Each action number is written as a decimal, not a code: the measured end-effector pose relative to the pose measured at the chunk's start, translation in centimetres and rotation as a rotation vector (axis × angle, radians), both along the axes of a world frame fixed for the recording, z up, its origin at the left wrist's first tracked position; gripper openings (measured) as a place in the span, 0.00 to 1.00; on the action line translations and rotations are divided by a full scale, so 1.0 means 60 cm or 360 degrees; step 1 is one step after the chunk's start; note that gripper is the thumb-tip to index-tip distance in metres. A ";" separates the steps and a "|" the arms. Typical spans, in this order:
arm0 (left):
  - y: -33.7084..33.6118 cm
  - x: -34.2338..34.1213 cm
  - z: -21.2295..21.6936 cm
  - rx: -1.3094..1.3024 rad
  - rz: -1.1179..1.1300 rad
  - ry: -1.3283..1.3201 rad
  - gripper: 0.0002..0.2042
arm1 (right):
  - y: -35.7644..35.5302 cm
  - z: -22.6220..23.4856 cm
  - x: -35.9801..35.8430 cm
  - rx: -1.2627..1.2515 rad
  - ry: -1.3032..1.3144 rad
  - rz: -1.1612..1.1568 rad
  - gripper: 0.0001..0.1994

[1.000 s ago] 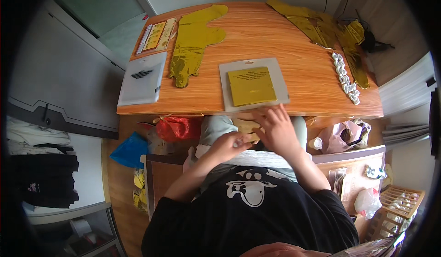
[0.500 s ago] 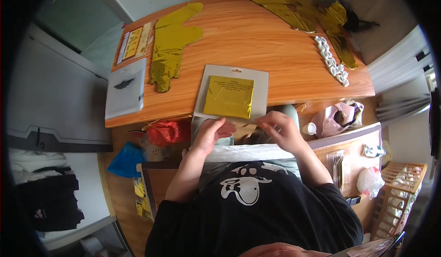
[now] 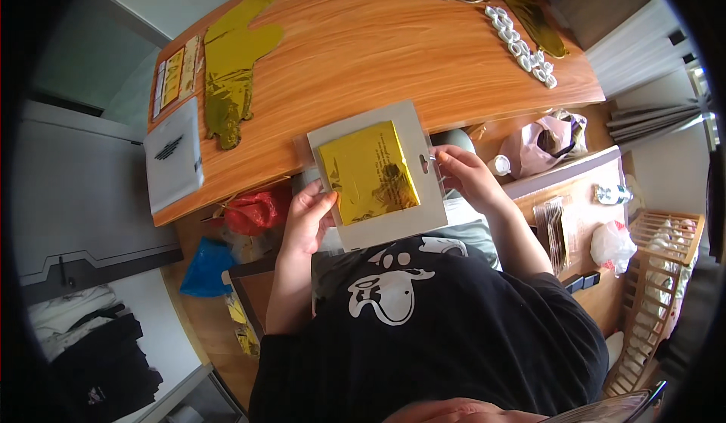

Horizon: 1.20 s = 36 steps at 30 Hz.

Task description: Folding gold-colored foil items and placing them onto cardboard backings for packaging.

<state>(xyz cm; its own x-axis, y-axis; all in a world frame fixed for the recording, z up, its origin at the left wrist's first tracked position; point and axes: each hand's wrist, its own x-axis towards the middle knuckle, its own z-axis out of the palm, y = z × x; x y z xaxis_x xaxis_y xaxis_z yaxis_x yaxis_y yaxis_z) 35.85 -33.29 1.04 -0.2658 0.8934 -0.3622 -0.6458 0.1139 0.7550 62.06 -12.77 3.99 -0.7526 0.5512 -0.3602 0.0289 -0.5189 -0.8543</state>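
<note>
A grey-white backing card (image 3: 431,207) with a hang hole is held up in front of me, turned so the hole lies to the right. On it sits a folded gold foil balloon (image 3: 367,173) with dark print. Clear film sticks out past the card's left side. My left hand (image 3: 308,217) is closed on the card's left edge, thumb on top beside the foil. At the opposite edge, by the hang hole, my right hand (image 3: 463,172) has its fingers pinched together; whether they grip the card or its clear film is hard to make out.
A wooden table (image 3: 333,60) bears a flat gold foil balloon (image 3: 231,68), a translucent white packet (image 3: 175,151), more gold foil (image 3: 522,15) and a bunch of white rings (image 3: 522,45). Bags lie below: red (image 3: 257,211), blue (image 3: 206,268), pink (image 3: 541,143).
The card has left the table edge, come nearer to me and turned clockwise, its hang hole now at the right. Both hands, earlier below it with fingers apart, are now at its sides.
</note>
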 end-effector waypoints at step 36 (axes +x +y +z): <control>0.018 -0.003 0.001 -0.0126 0.0113 0.0052 0.08 | 0.061 0.063 0.056 0.0138 0.0146 0.0136 0.22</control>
<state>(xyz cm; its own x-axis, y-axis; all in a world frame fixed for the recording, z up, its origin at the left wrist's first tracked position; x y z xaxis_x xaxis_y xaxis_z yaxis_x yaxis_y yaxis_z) 35.66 -32.21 1.11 -0.3403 0.8408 -0.4210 -0.6296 0.1288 0.7662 65.40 -9.10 7.80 -0.8256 0.5099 -0.2417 -0.0104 -0.4420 -0.8969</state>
